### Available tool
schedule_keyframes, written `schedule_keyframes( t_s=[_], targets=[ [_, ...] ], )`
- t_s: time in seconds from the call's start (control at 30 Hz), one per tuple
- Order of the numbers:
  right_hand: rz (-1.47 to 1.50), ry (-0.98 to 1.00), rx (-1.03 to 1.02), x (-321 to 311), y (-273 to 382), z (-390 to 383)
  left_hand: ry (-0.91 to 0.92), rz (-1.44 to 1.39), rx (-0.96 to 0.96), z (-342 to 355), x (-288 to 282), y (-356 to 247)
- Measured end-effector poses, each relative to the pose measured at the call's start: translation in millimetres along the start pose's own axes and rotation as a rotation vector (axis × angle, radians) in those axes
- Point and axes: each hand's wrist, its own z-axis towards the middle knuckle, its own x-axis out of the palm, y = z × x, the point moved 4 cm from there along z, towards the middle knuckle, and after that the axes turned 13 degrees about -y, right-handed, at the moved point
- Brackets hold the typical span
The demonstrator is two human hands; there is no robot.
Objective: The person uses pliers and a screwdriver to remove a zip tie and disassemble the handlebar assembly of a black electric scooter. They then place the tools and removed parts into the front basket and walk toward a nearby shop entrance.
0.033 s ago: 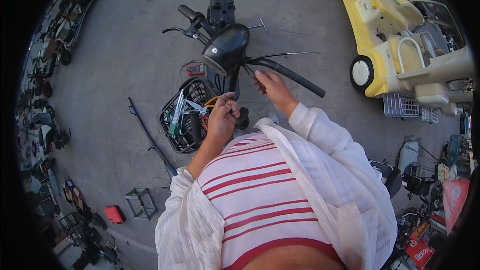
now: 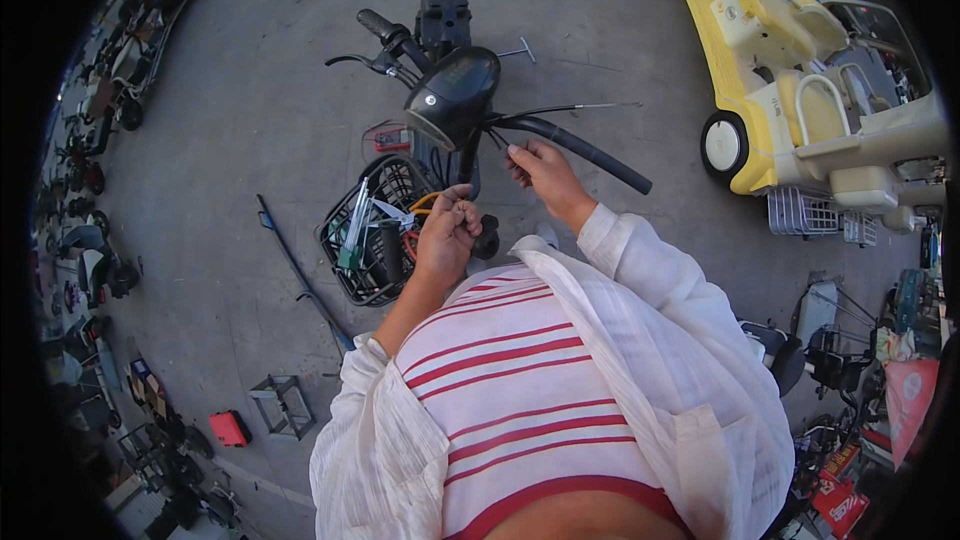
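In front of me stands an electric bike with a dark headlight housing (image 2: 455, 98) and a black handlebar (image 2: 590, 152). The bar's right side is a bare tube, and a thin cable (image 2: 570, 108) sticks out beside it. My right hand (image 2: 548, 180) is closed in a pinch just below this tube, by short dark wires under the housing; whatever it pinches is too small to make out. My left hand (image 2: 447, 233) is curled closed beside the front basket (image 2: 362, 292), its contents hidden. In the basket lie orange-handled pliers (image 2: 425, 202) and silver-and-green tools (image 2: 354, 235).
A red meter (image 2: 392, 139) lies on the floor behind the basket, and a T-handle wrench (image 2: 520, 50) farther off. A long dark bar (image 2: 300, 275) and a metal frame (image 2: 283, 406) are at left. A yellow cart (image 2: 745, 130) stands right; parked bikes line the left.
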Motion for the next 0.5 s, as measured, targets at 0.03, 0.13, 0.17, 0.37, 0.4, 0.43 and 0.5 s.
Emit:
schedule_keyframes(
  t_s=[0.03, 0.13, 0.17, 0.37, 0.4, 0.43, 0.5],
  targets=[
    [0.061, -0.035, 0.042, -0.4, -1.7, -0.7, 0.013, 0.017, -0.009, -1.0, 0.6, 0.3],
    [0.183, -0.104, 0.133, -6.4, -5.3, -5.4, 0.046, 0.039, 0.005, -4.0, 1.9, -2.5],
    [0.181, -0.110, 0.153, -9.4, -6.4, -10.5, 0.053, 0.018, 0.001, -4.7, 2.4, -3.6],
    [-0.075, 0.391, 0.109, 16.8, -12.7, -59.3, 0.090, -0.179, -0.006, -4.8, 6.0, -12.8],
    [-0.055, 0.493, 0.084, 22.9, -13.0, -65.8, 0.107, -0.217, -0.010, -4.0, 6.0, -15.3],
    [0.058, 0.504, 0.151, 27.5, -15.3, -68.8, 0.127, -0.257, -0.012, -4.2, 5.7, -18.1],
    [0.037, 0.473, 0.243, 27.9, -21.0, -69.2, 0.128, -0.230, 0.025, -4.5, 4.7, -23.6]
  ],
)
